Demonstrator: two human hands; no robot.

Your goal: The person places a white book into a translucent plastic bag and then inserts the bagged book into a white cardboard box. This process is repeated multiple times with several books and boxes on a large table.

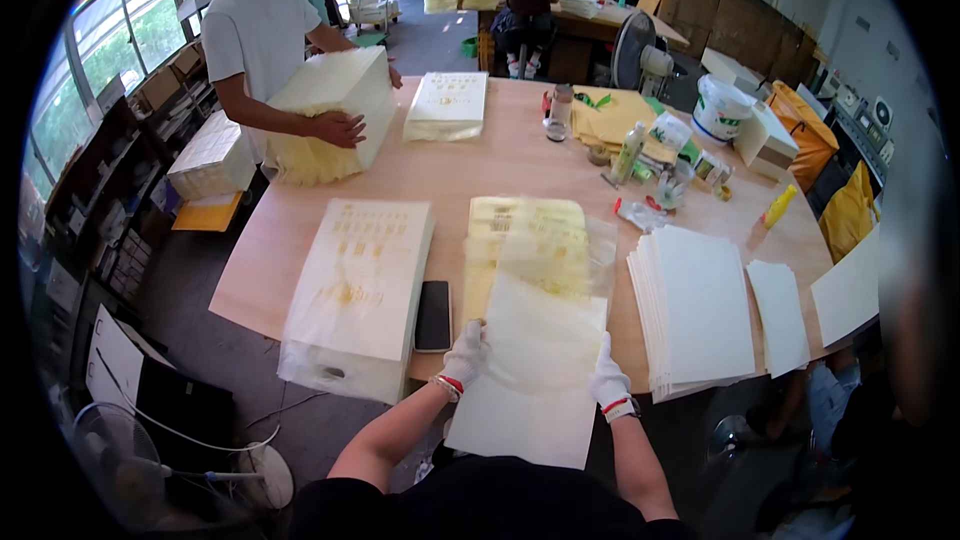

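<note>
Two gloved hands grip one clear bag with a white sheet at the table's near edge.

The left hand [465, 352] pinches the left edge and the right hand [606, 377] the right edge of a white sheet [530, 380] lying partly inside a clear plastic bag [545, 255] holding yellow printed paper; by my reading the bagging is midway. A tall bagged stack [355, 295] sits finished at left, beside a black phone [433, 315]. A pile of white sheets [695, 310] waits at right. Across the table [500, 165], another person holds a wrapped yellow bundle [325, 115].
</note>
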